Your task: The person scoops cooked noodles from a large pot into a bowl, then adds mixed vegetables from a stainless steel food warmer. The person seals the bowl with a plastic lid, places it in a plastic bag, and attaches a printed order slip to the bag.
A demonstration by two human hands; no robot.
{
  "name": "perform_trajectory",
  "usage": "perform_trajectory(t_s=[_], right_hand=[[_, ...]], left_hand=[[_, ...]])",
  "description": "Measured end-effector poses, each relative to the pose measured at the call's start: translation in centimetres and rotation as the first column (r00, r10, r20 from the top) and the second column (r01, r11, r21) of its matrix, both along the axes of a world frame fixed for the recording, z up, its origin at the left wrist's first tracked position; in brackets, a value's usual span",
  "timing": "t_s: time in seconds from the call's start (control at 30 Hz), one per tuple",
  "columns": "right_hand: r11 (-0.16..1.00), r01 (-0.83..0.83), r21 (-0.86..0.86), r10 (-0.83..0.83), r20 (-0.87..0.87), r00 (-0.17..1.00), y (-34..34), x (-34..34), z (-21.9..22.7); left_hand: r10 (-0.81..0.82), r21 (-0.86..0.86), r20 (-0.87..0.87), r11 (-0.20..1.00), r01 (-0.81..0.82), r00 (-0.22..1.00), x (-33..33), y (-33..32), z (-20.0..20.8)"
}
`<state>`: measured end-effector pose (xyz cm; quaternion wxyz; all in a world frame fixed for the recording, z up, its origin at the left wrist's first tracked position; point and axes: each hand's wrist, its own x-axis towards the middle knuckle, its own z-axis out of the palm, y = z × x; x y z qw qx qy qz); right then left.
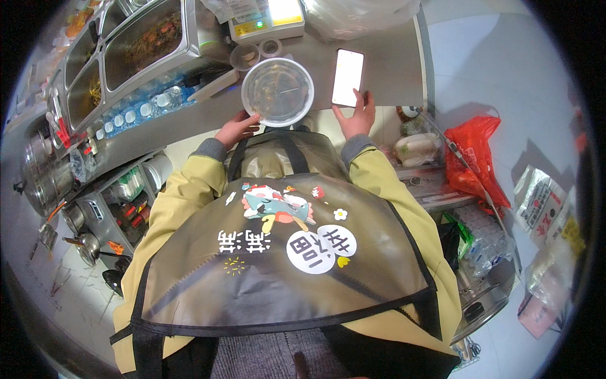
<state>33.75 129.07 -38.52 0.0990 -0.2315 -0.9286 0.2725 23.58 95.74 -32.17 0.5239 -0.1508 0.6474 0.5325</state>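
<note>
A round clear plastic bowl (278,95) with a pale rim stands at the counter's near edge. My left hand (238,130) grips its lower left rim, thumb on top and the other fingers below. What the bowl contains is hard to make out. To its right lies a phone (348,76) with a bright white screen. My right hand (358,117) is at the phone's lower end, thumb and fingers spread, one fingertip at its lower right corner. Two small clear cups (244,58) sit just beyond the bowl.
Metal food trays (148,47) fill the far left, with small water bottles (146,110) along their front. A lit yellow-and-white device (267,25) and a clear plastic bag (360,18) are at the back. A red bag (475,158) hangs to the right, beside low shelves.
</note>
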Motion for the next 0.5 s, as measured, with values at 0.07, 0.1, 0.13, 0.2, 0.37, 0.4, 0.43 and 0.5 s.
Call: perform_trajectory(t_s=[0.07, 0.1, 0.13, 0.2, 0.37, 0.4, 0.43, 0.5], right_hand=[[1.0, -0.001, 0.022, 0.0, 0.013, 1.0, 0.4, -0.4, 0.1], [0.999, 0.0, 0.042, 0.0, 0.002, 1.0, 0.5, -0.6, 0.2], [0.999, -0.001, 0.034, 0.0, 0.017, 1.0, 0.7, -0.7, 0.3], [0.999, -0.002, 0.038, 0.002, 0.013, 1.0, 0.8, -0.8, 0.6], [0.998, 0.055, 0.028, -0.055, 0.031, 0.998, -0.4, -1.3, 0.7], [0.997, 0.067, 0.042, -0.068, 0.024, 0.997, -0.8, -1.5, 0.6], [0.995, 0.09, 0.042, -0.091, 0.033, 0.995, -1.1, -1.7, 0.6], [0.989, 0.137, 0.048, -0.139, 0.047, 0.989, -1.4, -2.0, 0.4]], left_hand=[[0.013, -0.018, -0.011, 1.0, -0.014, 1.0, 0.2, 0.1, 0.1], [0.019, -0.031, -0.013, 0.999, -0.019, 1.0, 0.3, 0.2, 0.2], [0.024, -0.029, -0.021, 0.999, -0.024, 0.999, 0.3, 0.2, 0.2], [0.03, -0.035, -0.032, 0.999, -0.031, 0.999, 0.5, 0.3, 0.3], [0.02, -0.033, -0.035, 0.999, -0.021, 0.999, 0.6, 0.1, -0.1], [0.021, -0.035, -0.031, 0.999, -0.022, 0.999, 0.6, 0.1, -0.1], [0.023, -0.03, -0.03, 0.999, -0.024, 0.999, 0.6, 0.0, -0.2], [0.028, -0.033, -0.023, 0.999, -0.029, 0.999, 0.6, -0.1, -0.3]])
